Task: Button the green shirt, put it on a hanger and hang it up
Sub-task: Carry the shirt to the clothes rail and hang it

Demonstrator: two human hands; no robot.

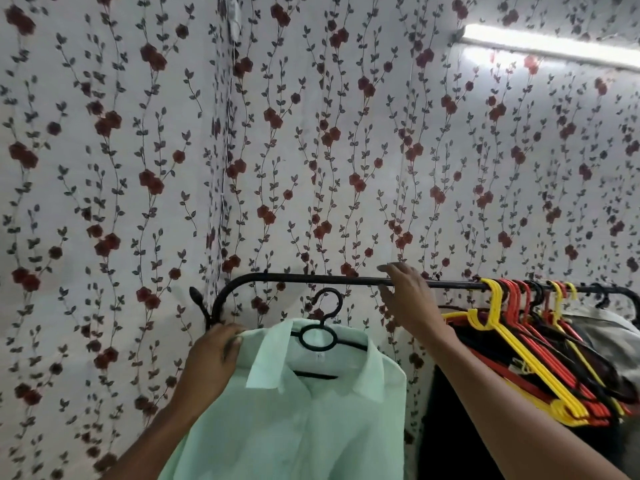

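The pale green shirt (311, 417) hangs on a black hanger (320, 336), collar up and front closed. The hanger's hook sits just below the black rail (311, 279) and does not touch it. My left hand (211, 362) grips the shirt's left shoulder together with the hanger arm under it. My right hand (408, 299) is laid over the rail to the right of the hook, fingers spread around the bar.
Several yellow, orange and black hangers (526, 344) crowd the rail's right part, with dark and grey clothes (602, 341) below them. The rail bends down at its left end (216, 306). Flowered wallpaper (311, 150) lies behind; a tube light (550, 45) glows top right.
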